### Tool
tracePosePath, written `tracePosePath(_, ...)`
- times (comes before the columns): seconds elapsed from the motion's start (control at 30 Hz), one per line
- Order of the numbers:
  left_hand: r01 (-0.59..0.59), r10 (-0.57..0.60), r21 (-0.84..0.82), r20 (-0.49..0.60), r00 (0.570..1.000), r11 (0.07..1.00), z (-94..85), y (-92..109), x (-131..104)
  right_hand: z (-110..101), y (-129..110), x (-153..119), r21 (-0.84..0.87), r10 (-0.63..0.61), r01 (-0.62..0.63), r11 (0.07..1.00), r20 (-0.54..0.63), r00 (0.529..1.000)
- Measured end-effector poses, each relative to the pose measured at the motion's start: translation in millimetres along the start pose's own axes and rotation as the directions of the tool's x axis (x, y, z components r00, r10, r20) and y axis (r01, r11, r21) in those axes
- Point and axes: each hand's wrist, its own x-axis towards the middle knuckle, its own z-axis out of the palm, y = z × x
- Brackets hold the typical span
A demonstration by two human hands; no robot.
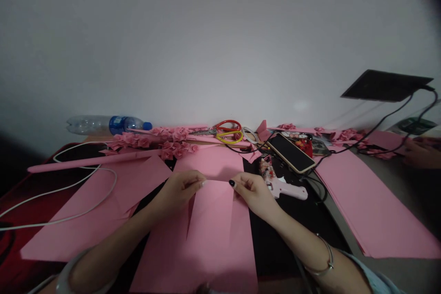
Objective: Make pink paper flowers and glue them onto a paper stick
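Note:
My left hand pinches the far left corner of a pink paper strip. At its far right corner my right hand, with a dark thumbnail, grips the same strip between thumb and fingers. The strip's far edge is lifted a little, and it casts a shadow on a larger pink paper sheet underneath. A pink glue gun lies just right of my right hand. Beyond both hands are scissors with one red and one yellow handle.
Pink paper sheets lie at left, with a white cable across them. Folded paper flowers and a plastic bottle line the wall. A phone lies beside black cables. More pink sheets and another person's hand are at right.

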Motion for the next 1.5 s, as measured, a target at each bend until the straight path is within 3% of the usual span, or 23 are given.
tracePosePath(0.1, 0.025, -0.025, -0.043, -0.007, 1.0, 0.999, -4.0, -3, 1, -1, 0, 1, 0.081, 0.014, -0.01, 0.997, -0.048, 0.999)
tracePosePath(0.23, 0.105, -0.126, -0.246, -0.075, 0.989, 0.964, -9.7, -4, 4, -5, -1, 3, 0.211, 0.056, -0.027, 0.977, -0.134, 0.989)
tracePosePath(0.33, 0.153, -0.178, -0.297, -0.059, 0.982, 0.943, -9.0, -2, 4, -4, -4, 3, 0.26, 0.07, -0.039, 0.965, -0.11, 0.991)
tracePosePath(0.47, 0.105, -0.097, -0.222, 0.047, 0.994, 0.969, 1.2, 1, 2, 3, -6, -2, 0.105, 0.077, -0.078, 0.991, 0.007, 0.997)
tracePosePath(0.6, 0.026, -0.015, -0.148, 0.069, 0.998, 0.989, 12.2, 2, 1, 9, -2, -5, -0.056, 0.059, -0.057, 0.997, 0.037, 0.998)
tracePosePath(0.8, 0.011, 0.004, -0.169, 0.09, 0.996, 0.986, 15.1, 5, 0, 9, 0, -7, -0.096, -0.016, 0.022, 0.995, 0.059, 0.998)
tracePosePath(0.9, 0.039, -0.026, -0.187, 0.071, 0.997, 0.982, 10.8, 5, 0, 5, -1, -6, -0.071, -0.042, 0.042, 0.997, 0.008, 0.999)
tracePosePath(1.03, 0.137, -0.124, -0.359, 0.06, 0.99, 0.923, 6.5, -1, 1, -1, -3, -4, -0.022, -0.057, 0.055, 0.998, -0.098, 0.994)
tracePosePath(1.2, 0.155, -0.232, -0.53, -0.083, 0.969, 0.834, 3.0, -11, 6, -3, 0, -1, 0.114, -0.014, 0.038, 0.993, -0.208, 0.978)
tracePosePath(1.3, 0.012, -0.076, -0.563, -0.089, 0.993, 0.826, 2.0, -12, 5, -2, 2, 0, 0.189, 0.016, 0.027, 0.982, -0.224, 0.975)
tracePosePath(1.4, -0.105, 0.14, -0.496, 0.033, 0.99, 0.862, 4.2, -9, 0, 0, 4, -1, 0.252, 0.039, 0.02, 0.967, -0.225, 0.973)
tracePosePath(1.5, -0.127, 0.19, -0.395, 0.126, 0.974, 0.91, 6.8, -6, -3, 2, 6, -1, 0.311, 0.091, -0.021, 0.95, -0.213, 0.973)
